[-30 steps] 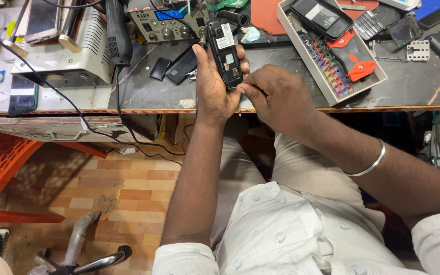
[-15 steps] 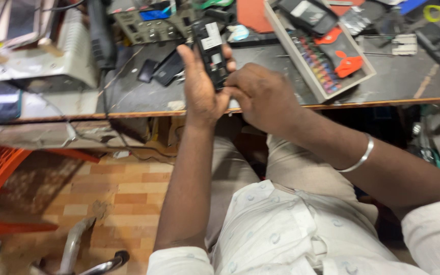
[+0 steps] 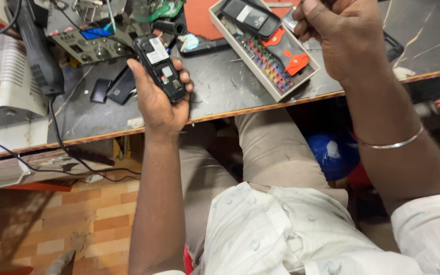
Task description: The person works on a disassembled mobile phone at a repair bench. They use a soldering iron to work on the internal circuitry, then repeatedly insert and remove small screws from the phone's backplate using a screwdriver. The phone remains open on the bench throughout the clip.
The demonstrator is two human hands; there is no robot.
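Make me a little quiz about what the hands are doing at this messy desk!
1. Which hand holds the opened black phone?
2. True or false: the right hand rests flat on the table.
3. What lies in the tray beside the coloured bits: A) a black phone, B) a spoon?

Key: 1. left; 2. false, it is raised, pinching something small; 3. A.
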